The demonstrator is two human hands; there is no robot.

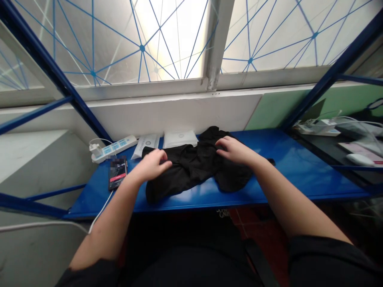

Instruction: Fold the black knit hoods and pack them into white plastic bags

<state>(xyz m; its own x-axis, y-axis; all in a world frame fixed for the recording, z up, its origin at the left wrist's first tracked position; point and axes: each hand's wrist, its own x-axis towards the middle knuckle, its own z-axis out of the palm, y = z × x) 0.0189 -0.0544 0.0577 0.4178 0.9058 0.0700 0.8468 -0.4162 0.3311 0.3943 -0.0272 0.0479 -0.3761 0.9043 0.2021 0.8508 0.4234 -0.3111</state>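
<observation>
A crumpled black cloth garment (191, 169) lies across the blue metal shelf (302, 171). My left hand (151, 165) rests on its left part, fingers curled against the cloth, and I cannot tell whether they grip it. My right hand (235, 150) lies on its upper right part with the fingers spread flat. A smartphone (117, 173) with a white cable lies just left of my left hand, apart from it. Two white packets (180, 138) stand behind the cloth against the wall.
A white power strip (113, 148) with a plug sits at the shelf's left end. Blue uprights (335, 71) frame the shelf, with a window behind. A small dark object (271, 161) lies past my right wrist. Another surface at right holds a white mouse (360, 159).
</observation>
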